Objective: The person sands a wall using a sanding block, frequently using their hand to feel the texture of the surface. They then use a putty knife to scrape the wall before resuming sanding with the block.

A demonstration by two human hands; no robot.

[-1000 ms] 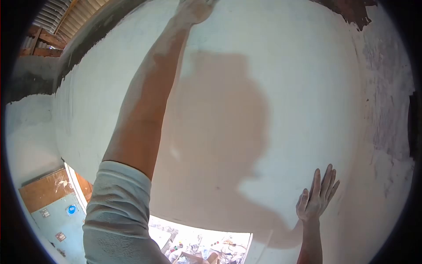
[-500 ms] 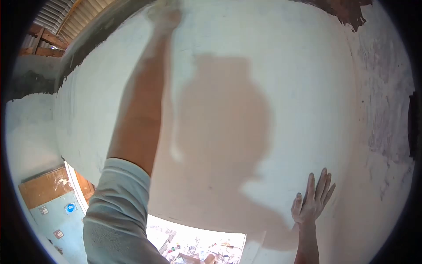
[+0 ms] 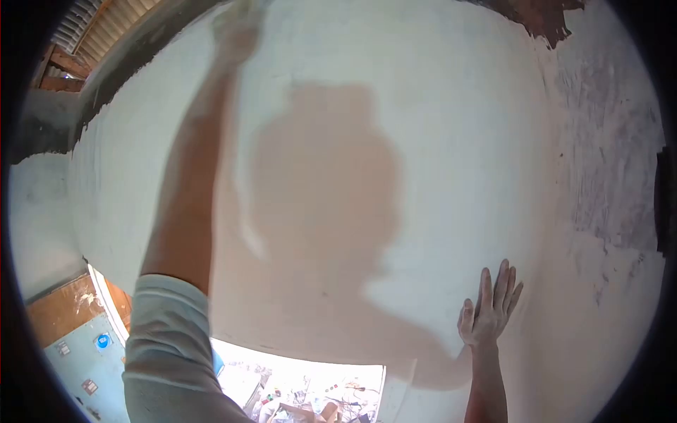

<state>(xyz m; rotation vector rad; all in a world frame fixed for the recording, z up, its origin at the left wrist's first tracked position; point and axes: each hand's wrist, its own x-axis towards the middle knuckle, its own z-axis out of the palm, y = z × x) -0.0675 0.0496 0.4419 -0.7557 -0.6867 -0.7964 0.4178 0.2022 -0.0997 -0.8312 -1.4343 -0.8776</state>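
My left arm stretches up across a pale plastered wall (image 3: 451, 183). At its top edge my left hand (image 3: 238, 41) is blurred, its fingers seemingly closed against the wall. Something pale is at the fingers, too smeared and cut off by the frame to name. Lower right, my right hand (image 3: 488, 310) lies flat on the same wall, palm in, fingers pointing up and spread a little. Whitish dust coats its fingers. Between the hands falls a broad shadow (image 3: 328, 190) of a head and shoulders.
Below the wall is a bright opening (image 3: 303, 388) with scattered clutter beyond. A light-blue door (image 3: 99, 359) with a round blue sticker stands lower left. Corrugated roofing (image 3: 116, 32) shows upper left. Rough, patchy plaster (image 3: 599, 141) covers the adjoining wall on the right.
The view has shifted slightly, so the wall's edges sit further left. My left hand has moved a little left along the wall, and the shadow too. My right hand stays flat on the wall.
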